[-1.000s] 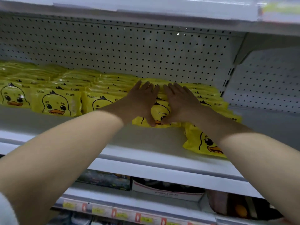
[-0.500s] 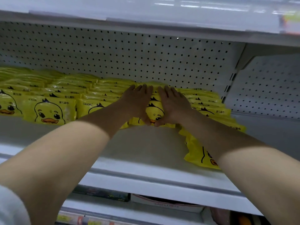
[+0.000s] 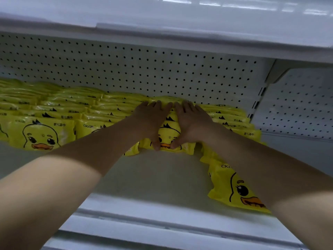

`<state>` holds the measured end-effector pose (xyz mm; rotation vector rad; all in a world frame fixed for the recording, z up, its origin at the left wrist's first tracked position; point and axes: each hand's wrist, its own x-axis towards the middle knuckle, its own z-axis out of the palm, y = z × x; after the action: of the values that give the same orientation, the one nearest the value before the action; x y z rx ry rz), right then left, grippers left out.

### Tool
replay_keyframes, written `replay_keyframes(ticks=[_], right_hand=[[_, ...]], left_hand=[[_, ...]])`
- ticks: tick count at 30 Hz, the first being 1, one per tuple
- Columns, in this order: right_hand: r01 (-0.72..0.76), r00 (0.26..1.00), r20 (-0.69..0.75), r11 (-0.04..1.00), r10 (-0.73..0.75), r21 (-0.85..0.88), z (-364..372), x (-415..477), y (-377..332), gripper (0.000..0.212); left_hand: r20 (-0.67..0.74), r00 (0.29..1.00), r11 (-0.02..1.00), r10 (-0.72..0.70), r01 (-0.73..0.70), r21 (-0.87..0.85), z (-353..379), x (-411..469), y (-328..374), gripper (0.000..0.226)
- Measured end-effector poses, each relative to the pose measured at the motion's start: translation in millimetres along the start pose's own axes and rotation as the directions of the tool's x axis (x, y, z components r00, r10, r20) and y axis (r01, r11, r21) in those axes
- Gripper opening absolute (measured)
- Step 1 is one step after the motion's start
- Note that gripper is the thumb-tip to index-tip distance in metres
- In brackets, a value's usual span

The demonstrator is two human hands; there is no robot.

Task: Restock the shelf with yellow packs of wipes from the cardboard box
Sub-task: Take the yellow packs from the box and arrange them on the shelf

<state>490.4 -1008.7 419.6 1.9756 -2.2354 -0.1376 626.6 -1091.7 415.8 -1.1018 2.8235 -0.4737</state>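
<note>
Left hand [image 3: 149, 121], right hand [image 3: 191, 121] slid deeper, spread flat on wipes pack [image 3: 168, 131], seemingly pressing

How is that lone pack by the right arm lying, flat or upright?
Flat, face up: the lone pack lies on the shelf, duck print upward, askew, ahead of the rows.

The whole-duck pack [image 3: 41, 136] at the left front bears small Chinese characters, 婴儿湿巾, at its upper right. The next pack [image 3: 90, 128], just to its right, reads "ckak" in white at its top left. Well to its right, the forward pack [image 3: 232, 184] shows "CKa", the rest covered. The rear packs [image 3: 61, 115] just behind it repeat the characters, blurred.
</note>
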Motion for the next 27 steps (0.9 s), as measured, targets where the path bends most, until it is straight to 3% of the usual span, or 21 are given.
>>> replay_keyframes(ticks=[4,12,22,24,25,27], right_hand=[[-0.029,0.998,-0.054,1.0,0.029,-0.008,2,5,-5,0.148],[0.032,0.997,0.064,0.999,-0.032,-0.005,-6,-12,4,0.154],[0.02,1.0,-0.012,0.998,-0.019,0.064,-4,-19,2,0.148],[0.038,0.991,-0.132,0.984,-0.015,0.174,-8,-31,5,0.135],[0.069,0.964,-0.264,0.976,-0.013,0.204,-9,-36,8,0.123],[0.102,0.85,-0.527,0.981,0.002,0.167,-8,-47,14,0.091]], left_hand=[[-0.023,0.999,1.0,-0.031,0.03,-0.009,0,5,0,0.158],[0.002,0.999,0.999,-0.032,0.032,0.03,-1,-5,6,0.155],[-0.038,0.999,0.999,-0.027,0.027,0.018,-7,-18,8,0.153],[-0.13,0.99,0.998,0.058,-0.062,-0.023,-9,-30,0,0.145],[-0.234,0.967,0.989,0.1,-0.122,-0.079,-9,-37,-6,0.135],[-0.514,0.845,0.966,0.15,-0.235,-0.104,-5,-48,-20,0.099]])
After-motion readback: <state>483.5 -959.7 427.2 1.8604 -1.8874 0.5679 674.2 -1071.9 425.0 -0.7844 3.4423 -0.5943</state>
